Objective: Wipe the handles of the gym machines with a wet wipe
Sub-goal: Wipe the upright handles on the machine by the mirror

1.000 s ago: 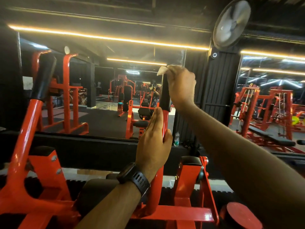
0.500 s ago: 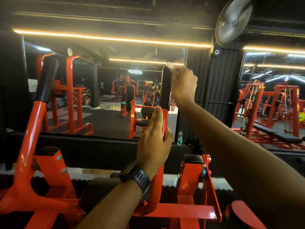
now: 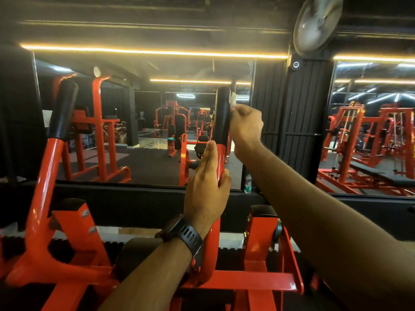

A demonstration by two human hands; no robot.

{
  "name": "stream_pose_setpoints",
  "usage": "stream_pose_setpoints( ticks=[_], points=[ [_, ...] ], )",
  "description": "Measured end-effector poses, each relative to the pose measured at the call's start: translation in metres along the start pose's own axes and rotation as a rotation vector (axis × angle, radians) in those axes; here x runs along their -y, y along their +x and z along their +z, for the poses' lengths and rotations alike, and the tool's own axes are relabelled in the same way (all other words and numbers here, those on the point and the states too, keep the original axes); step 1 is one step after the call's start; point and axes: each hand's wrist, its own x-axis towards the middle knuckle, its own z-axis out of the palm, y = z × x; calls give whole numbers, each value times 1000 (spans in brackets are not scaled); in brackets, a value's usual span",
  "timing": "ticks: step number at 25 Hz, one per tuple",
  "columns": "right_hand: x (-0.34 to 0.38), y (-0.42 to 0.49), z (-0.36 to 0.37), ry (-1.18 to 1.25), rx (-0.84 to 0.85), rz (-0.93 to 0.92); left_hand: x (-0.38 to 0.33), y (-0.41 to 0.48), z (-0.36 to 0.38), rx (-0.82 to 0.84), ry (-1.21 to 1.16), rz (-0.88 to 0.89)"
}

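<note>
An upright black handle grip (image 3: 221,115) tops a red machine arm (image 3: 216,221) in the middle of the head view. My right hand (image 3: 246,125) pinches a white wet wipe (image 3: 233,100) and holds it against the right side of the grip, near its top. My left hand (image 3: 207,189), with a black watch on the wrist, grips the red arm just below the black grip. A second black handle (image 3: 64,108) stands on another red arm at the left, untouched.
A wall mirror (image 3: 146,122) faces me and reflects red gym machines. A water bottle (image 3: 247,184) stands on the black ledge behind the handle. A wall fan (image 3: 317,23) hangs at upper right. More red machines (image 3: 368,142) show at the right.
My right hand has slid the wipe from over the top of the grip down onto its right side. My left hand has stayed on the red arm.
</note>
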Motion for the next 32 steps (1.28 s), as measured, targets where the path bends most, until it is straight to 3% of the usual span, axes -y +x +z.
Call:
stream_pose_setpoints(
  ticks=[5,9,13,15,17,20,24,30,32],
  points=[
    [-8,-20,-6,113,86,141,1,1,-1,-7,19,-9],
    [-14,-42,-10,37,29,-55,3,-1,0,-3,35,-6],
    [-22,-33,-16,282,187,223,-1,0,1,-6,41,-31],
    [-22,-32,-15,265,163,237,-1,-1,1,0,41,-22],
    [-16,-31,-10,147,31,95,-1,-1,0,-10,43,-11],
    [-16,-40,-8,-113,-33,-332,0,1,2,-7,63,-22],
    [-49,-32,-30,-575,175,-899,3,0,4,-29,56,-2],
    [-23,26,-54,-1119,473,-1399,1,0,3,-36,56,13],
    [-7,40,-56,-1209,495,-1413,1,0,2,-25,51,21]
  ],
)
